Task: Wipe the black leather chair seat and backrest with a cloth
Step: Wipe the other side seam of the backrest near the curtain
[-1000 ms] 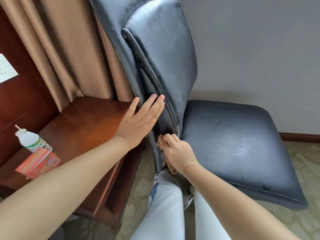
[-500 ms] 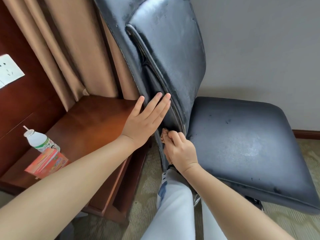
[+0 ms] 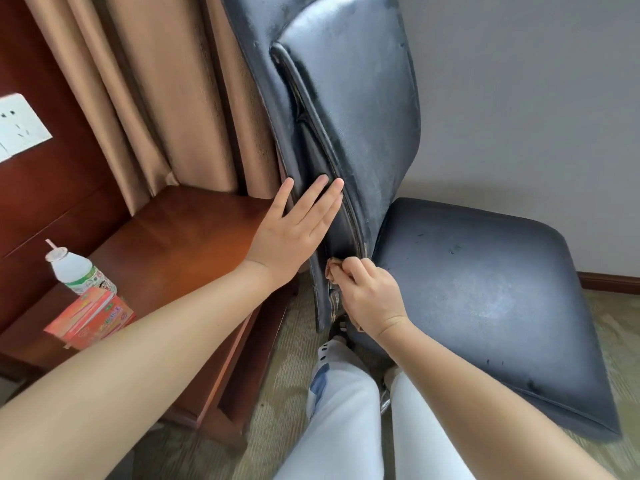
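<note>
No text can be read anywhere in the frame. The green-and-white label on the bottle (image 3: 80, 270) at the desk's left edge carries print too small and blurred to make out, and the lettering on the orange packet (image 3: 90, 318) lying just in front of it is likewise illegible.

Supporting surfaces. A reddish-brown wooden side table (image 3: 180, 244) stands at left, against a matching wood wall panel (image 3: 52, 188) and beside tan curtains (image 3: 162, 98). On its top, near the left edge, stands a small white plastic drink bottle (image 3: 78, 271) with a straw; an orange-red carton (image 3: 93, 318) lies just in front of it, touching or nearly so. The table and a black leather chair (image 3: 485, 289) both stand on beige patterned carpet (image 3: 277, 393).
</note>
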Demonstrator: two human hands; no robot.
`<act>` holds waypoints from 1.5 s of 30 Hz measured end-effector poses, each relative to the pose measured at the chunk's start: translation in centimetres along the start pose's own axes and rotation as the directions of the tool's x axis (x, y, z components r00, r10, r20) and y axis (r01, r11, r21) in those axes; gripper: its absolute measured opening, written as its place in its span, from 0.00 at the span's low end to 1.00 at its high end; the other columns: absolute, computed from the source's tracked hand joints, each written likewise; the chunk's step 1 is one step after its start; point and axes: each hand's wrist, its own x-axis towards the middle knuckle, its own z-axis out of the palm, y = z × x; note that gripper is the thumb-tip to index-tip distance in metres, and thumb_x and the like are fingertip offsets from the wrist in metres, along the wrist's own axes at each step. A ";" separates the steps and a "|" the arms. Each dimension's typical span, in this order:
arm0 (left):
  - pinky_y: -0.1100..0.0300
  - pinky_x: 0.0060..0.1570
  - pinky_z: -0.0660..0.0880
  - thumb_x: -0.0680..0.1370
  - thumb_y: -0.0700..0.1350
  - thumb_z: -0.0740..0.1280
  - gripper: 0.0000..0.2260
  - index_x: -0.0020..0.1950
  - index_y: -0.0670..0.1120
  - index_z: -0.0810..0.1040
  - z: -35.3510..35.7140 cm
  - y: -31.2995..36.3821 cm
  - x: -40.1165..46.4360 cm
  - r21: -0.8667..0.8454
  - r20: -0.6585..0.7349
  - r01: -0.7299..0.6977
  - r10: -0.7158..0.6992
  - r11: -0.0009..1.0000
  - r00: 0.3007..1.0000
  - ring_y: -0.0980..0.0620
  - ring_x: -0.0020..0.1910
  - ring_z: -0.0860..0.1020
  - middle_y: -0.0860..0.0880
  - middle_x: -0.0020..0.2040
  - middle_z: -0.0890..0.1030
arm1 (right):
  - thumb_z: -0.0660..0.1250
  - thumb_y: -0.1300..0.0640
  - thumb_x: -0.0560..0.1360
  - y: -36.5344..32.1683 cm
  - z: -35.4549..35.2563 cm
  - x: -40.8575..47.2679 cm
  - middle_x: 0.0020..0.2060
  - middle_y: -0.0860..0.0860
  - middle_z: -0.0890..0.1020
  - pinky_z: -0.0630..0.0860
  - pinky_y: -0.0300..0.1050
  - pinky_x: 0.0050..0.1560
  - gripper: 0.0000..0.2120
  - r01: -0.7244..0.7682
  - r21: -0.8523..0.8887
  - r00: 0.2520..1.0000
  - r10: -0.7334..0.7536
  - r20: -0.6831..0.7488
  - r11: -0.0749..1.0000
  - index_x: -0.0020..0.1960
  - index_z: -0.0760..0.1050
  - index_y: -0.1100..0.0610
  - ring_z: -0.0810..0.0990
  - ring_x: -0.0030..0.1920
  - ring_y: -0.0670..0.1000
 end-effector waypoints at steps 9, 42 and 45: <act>0.40 0.71 0.54 0.83 0.36 0.46 0.21 0.76 0.40 0.60 -1.4 0.7 0.1 -0.012 0.001 -0.010 0.010 1.000 1.000 0.45 0.74 0.62 0.44 0.76 0.63 | 0.63 0.62 0.76 -0.2 -1.5 2.1 0.41 0.52 0.79 0.67 0.45 0.36 0.07 0.034 -0.032 0.995 -0.037 -0.089 0.999 0.47 0.80 0.57 0.74 0.34 0.52; 0.43 0.72 0.56 0.79 0.40 0.55 0.26 0.77 0.40 0.55 -2.6 0.9 0.5 0.047 0.136 -0.003 -0.003 0.999 0.991 0.44 0.75 0.61 0.43 0.77 0.59 | 0.79 0.61 0.59 -2.1 -2.3 -1.2 0.47 0.56 0.77 0.78 0.44 0.40 0.28 -0.042 0.033 0.857 0.019 0.515 0.999 0.58 0.78 0.64 0.76 0.41 0.54; 0.43 0.72 0.54 0.80 0.39 0.51 0.25 0.78 0.39 0.52 -2.4 0.9 0.0 0.071 0.137 -0.054 0.044 0.996 0.990 0.44 0.75 0.59 0.43 0.78 0.57 | 0.75 0.63 0.63 -1.6 -2.5 -1.6 0.46 0.57 0.77 0.80 0.47 0.40 0.25 -0.024 0.096 0.941 -0.010 0.338 0.995 0.59 0.77 0.65 0.76 0.40 0.55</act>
